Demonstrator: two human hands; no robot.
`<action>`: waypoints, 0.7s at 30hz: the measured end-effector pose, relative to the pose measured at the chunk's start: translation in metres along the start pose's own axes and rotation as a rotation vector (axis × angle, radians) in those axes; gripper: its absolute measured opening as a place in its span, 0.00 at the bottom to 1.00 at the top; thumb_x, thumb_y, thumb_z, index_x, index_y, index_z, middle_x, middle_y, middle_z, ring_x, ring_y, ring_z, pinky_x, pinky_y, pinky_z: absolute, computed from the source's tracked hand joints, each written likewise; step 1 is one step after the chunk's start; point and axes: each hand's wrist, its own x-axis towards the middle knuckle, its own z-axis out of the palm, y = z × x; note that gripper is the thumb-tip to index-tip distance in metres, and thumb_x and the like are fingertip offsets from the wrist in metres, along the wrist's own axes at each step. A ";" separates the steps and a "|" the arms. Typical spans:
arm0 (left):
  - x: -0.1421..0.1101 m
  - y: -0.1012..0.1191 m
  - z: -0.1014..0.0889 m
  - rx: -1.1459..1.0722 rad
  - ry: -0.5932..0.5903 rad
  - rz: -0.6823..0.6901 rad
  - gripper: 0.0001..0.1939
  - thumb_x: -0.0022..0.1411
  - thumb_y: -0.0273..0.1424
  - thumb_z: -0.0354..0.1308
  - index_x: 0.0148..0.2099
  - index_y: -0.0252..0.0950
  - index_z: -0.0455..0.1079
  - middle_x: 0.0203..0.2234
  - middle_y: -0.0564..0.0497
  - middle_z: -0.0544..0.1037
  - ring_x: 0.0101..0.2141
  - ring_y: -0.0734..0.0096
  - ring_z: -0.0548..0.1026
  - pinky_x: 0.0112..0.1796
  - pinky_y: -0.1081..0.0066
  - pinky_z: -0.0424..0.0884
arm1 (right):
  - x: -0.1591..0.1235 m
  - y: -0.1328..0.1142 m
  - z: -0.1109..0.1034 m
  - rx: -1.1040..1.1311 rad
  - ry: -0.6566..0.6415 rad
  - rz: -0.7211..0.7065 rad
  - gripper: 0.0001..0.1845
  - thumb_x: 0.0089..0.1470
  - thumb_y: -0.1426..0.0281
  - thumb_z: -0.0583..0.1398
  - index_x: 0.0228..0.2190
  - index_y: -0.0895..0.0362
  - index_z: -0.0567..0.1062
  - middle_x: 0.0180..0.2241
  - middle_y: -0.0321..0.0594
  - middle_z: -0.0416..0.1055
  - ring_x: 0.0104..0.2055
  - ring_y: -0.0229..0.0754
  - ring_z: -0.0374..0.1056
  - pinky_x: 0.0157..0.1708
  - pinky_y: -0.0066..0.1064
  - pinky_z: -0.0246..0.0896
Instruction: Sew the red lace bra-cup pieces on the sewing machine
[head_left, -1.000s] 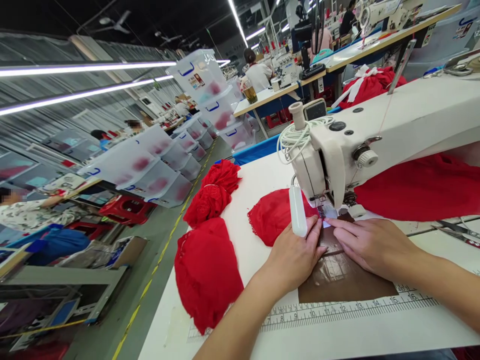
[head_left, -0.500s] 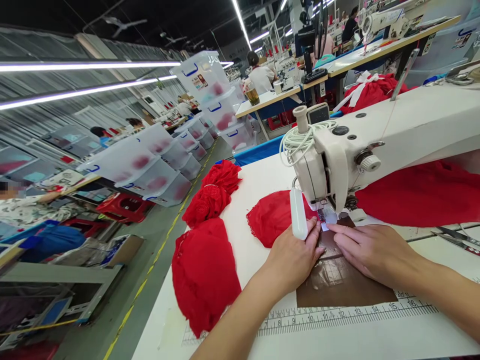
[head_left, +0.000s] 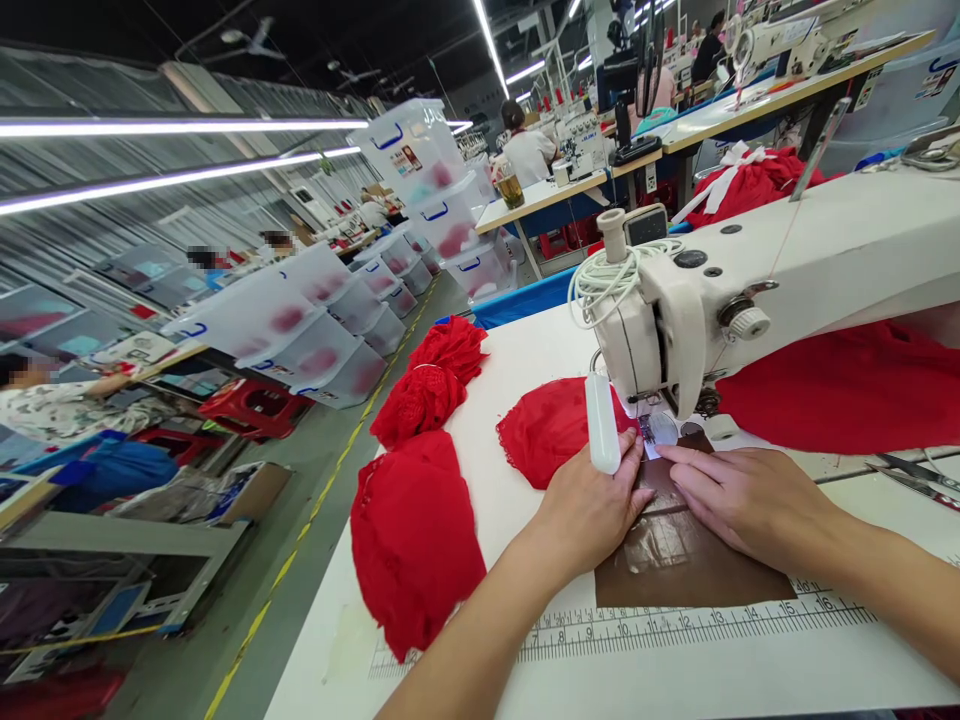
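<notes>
Beside the needle of a white sewing machine [head_left: 637, 345], my left hand [head_left: 592, 500] lies over the near edge of a red fabric piece [head_left: 544, 425]. Its fingertips press down close to the presser foot [head_left: 648, 430], with the thumb apart from them. My right hand [head_left: 742, 490] rests flat on a brown sheet [head_left: 675, 565], its index finger stretched to the right side of the foot. What lies under the fingertips is mostly hidden. A pale, rounded bar [head_left: 602, 425] hangs from the machine head in front of my left fingers.
Red fabric bundles [head_left: 420, 535] lie at the left of the white table [head_left: 517, 340], with more red cloth [head_left: 840, 385] under the machine arm. Scissors [head_left: 922, 475] lie at right. A printed ruler [head_left: 630, 635] runs along the front. Stacked clear bins [head_left: 307, 320] and seated co-workers are beyond.
Both hands stay almost in place by the needle; my right index fingertip sits slightly farther from the foot. The whole view has shifted slightly.
</notes>
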 end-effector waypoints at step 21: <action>-0.012 -0.022 -0.029 -0.139 -0.118 -0.193 0.22 0.66 0.35 0.62 0.59 0.33 0.64 0.55 0.38 0.71 0.54 0.52 0.73 0.52 0.56 0.75 | 0.000 0.000 -0.001 -0.001 -0.004 0.000 0.16 0.65 0.78 0.49 0.34 0.57 0.75 0.46 0.44 0.80 0.24 0.40 0.70 0.20 0.36 0.56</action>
